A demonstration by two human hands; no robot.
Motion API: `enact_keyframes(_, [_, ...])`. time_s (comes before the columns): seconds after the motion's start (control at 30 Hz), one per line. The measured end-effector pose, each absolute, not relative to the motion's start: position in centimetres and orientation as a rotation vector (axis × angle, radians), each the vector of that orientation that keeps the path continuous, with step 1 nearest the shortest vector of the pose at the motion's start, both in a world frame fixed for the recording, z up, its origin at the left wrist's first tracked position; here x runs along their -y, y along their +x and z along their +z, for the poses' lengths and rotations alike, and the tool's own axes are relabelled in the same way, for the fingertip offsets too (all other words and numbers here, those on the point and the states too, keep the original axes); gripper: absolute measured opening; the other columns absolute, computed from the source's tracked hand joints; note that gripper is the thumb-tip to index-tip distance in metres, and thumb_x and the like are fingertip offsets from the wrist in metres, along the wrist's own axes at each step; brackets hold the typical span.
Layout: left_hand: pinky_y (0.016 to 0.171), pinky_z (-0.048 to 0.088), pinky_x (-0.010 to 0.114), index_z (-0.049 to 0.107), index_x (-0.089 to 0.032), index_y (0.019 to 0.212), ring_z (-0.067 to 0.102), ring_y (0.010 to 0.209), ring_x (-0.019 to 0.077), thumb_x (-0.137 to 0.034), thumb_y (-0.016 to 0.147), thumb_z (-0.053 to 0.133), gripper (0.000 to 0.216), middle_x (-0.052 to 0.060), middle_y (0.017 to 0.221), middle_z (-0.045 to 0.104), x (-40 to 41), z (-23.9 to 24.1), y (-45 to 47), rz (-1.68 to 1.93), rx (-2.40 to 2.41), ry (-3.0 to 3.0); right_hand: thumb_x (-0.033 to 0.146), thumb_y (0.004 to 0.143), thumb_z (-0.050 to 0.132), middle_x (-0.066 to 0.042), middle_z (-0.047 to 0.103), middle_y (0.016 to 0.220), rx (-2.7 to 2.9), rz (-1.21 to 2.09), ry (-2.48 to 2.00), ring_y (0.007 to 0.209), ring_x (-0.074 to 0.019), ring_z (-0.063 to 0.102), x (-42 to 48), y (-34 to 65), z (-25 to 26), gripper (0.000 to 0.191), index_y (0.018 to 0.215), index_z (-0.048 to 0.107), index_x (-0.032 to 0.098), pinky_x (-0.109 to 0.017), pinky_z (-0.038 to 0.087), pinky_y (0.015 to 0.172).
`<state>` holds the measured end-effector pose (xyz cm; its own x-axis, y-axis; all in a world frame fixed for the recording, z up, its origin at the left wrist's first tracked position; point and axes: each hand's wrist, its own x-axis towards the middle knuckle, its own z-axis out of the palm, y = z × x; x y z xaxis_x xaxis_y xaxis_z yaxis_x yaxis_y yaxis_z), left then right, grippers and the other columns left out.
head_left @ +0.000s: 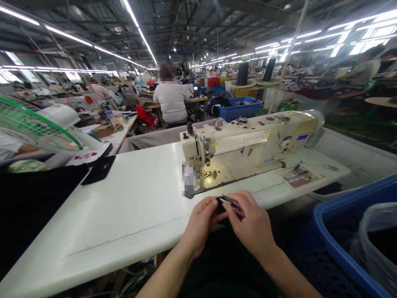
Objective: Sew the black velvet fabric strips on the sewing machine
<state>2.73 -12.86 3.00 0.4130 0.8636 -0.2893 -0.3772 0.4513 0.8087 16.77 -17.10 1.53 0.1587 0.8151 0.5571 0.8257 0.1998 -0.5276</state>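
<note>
Just past the table's front edge, my left hand (203,217) pinches a small piece of black fabric (220,205) between thumb and fingers. My right hand (250,221) is closed around a pair of thread snips (228,201) with pointed metal blades and a pinkish handle. The blade tips lie at the fabric, close to my left thumb. Both hands are in front of a sewing machine (245,142), whose lit needle area is just beyond them. Most of the fabric piece is hidden by my fingers.
A white sewing table (133,198) stretches left, with a black fabric panel (99,169) at its far left. A fan (40,124) stands beyond it. A small parts tray (300,176) is set into the table. At right is a blue basket (328,211). A person (170,99) sits ahead.
</note>
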Motion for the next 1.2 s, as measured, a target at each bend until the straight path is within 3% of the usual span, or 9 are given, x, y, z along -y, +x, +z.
enact_keyframes(0.33, [0.091, 0.055, 0.033, 0.072, -0.014, 0.09, 0.068, 0.096, 0.0217, -0.039, 0.077, 0.079, 0.028, 0.008, 0.097, 0.072, 12.8, 2.7, 2.7, 0.868, -0.793, 0.762, 0.028, 0.097, 0.051, -0.007, 0.067, 0.099, 1.654, -0.051, -1.597, 0.086, -0.0201, 0.068, 17.2, 16.5, 1.6, 0.015, 0.104, 0.063, 0.02, -0.028, 0.052, 0.072])
enact_keyframes(1.2, [0.094, 0.055, 0.037, 0.072, -0.012, 0.091, 0.067, 0.099, 0.0237, -0.04, 0.075, 0.08, 0.034, 0.009, 0.098, 0.072, 13.1, 1.9, 3.1, 0.874, -0.807, 0.751, 0.025, 0.096, 0.051, -0.005, 0.07, 0.098, 1.659, -0.019, -1.57, 0.088, -0.0201, 0.069, 17.4, 16.7, 1.4, 0.014, 0.104, 0.062, 0.021, -0.029, 0.051, 0.077])
